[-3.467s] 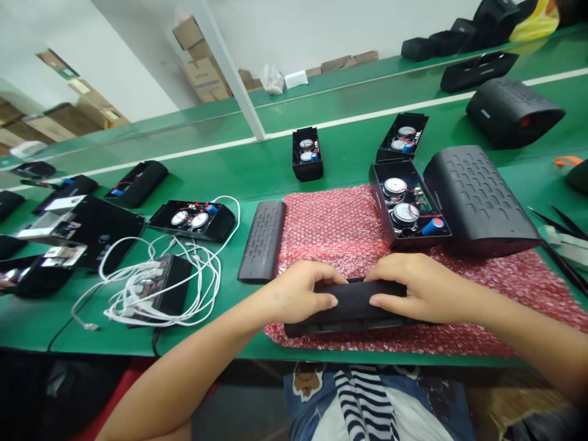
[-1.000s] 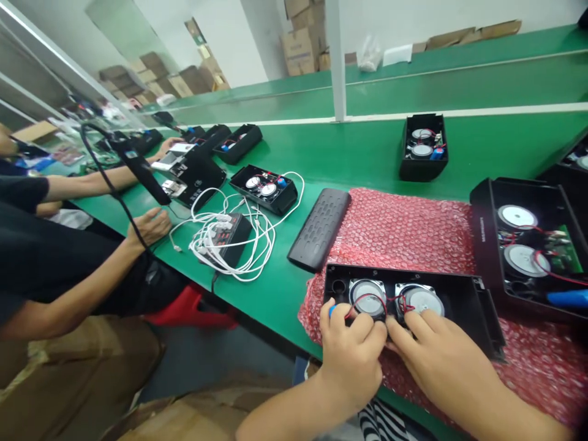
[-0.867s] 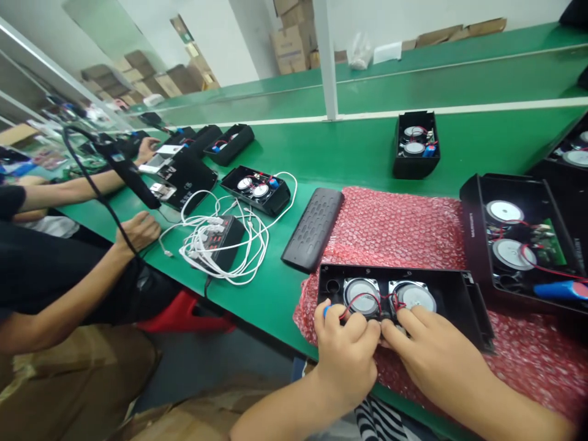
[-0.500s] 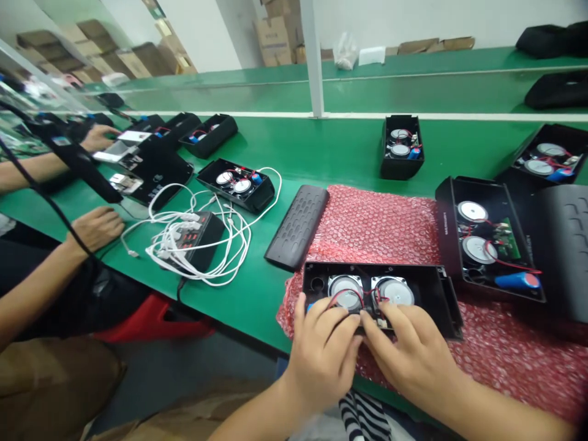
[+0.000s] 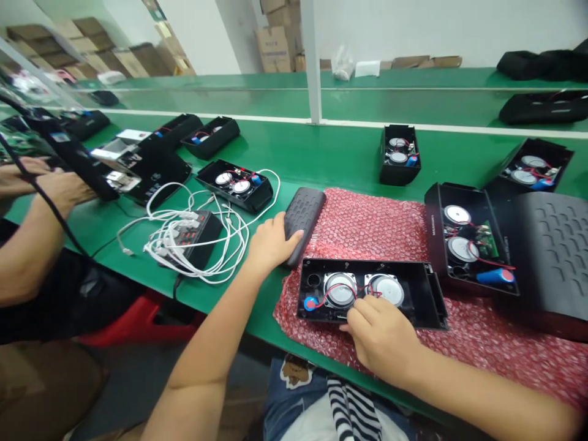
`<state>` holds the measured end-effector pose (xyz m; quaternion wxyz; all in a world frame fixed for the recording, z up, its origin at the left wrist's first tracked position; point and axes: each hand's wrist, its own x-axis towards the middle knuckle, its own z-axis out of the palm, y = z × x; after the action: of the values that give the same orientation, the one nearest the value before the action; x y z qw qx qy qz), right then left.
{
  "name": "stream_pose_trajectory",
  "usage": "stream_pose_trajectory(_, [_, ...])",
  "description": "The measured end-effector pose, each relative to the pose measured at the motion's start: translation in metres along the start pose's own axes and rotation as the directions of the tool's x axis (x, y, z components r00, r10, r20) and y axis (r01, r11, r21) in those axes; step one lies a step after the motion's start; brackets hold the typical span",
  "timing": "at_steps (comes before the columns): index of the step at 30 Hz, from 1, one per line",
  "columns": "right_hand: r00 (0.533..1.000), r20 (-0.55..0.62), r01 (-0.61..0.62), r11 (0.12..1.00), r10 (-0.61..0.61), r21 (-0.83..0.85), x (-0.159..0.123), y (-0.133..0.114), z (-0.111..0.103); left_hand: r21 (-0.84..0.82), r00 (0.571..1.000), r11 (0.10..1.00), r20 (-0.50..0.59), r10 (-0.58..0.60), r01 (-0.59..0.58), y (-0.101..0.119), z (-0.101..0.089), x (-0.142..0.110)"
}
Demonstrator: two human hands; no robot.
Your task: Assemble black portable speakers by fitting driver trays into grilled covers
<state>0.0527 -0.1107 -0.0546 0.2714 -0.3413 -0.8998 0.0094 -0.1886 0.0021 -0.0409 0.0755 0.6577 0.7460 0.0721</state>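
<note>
My left hand (image 5: 272, 242) grips the dark cover with the brick-like raised pattern (image 5: 303, 214), its thumb across the right side and fingers at the far left edge. In front of me an open black speaker housing (image 5: 420, 303) lies on red bubble wrap (image 5: 372, 223). Two round speaker drivers (image 5: 340, 291), red and black wires and a blue cylindrical cell (image 5: 310, 303) are inside it. My right hand (image 5: 383, 334) is closed over the housing's near wall, fingertips by the wires. Whatever lies under those fingers is hidden.
At left, tangled white cables surround a multi-port charger (image 5: 202, 236). Another open housing (image 5: 236, 184) has a cable plugged in. More housings (image 5: 473, 239) stand right and behind, beside a patterned casing (image 5: 555, 245). A co-worker's hands (image 5: 59, 187) are at far left.
My left hand has left the housing and moved left and away onto the patterned cover. The blue cell now shows. My right hand stays at the near wall, fingers more curled.
</note>
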Motion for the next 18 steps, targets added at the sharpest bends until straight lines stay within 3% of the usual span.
stream_pose_trajectory(5, [0.998, 0.022, -0.051, 0.999, 0.05, 0.017, 0.002, 0.001, -0.003, 0.104, 0.994, 0.993, 0.093, -0.058, 0.048, 0.019, 0.002, 0.022])
stream_pose_trajectory(11, [0.999, 0.0, -0.053, 0.997, 0.053, -0.047, 0.003, 0.0, 0.002, 0.153, 0.99, 0.988, 0.134, -0.031, 0.011, 0.02, 0.005, 0.034])
stream_pose_trajectory(14, [1.0, -0.004, -0.028, 0.999, 0.028, -0.045, 0.002, 0.001, 0.006, 0.129, 0.994, 0.991, 0.101, -0.034, 0.02, 0.021, -0.003, 0.035])
stream_pose_trajectory(18, [0.998, 0.057, -0.034, 0.999, 0.036, -0.022, 0.001, 0.003, 0.007, -0.021, 1.0, 1.0, -0.007, -0.008, 0.008, 0.022, -0.029, 0.029])
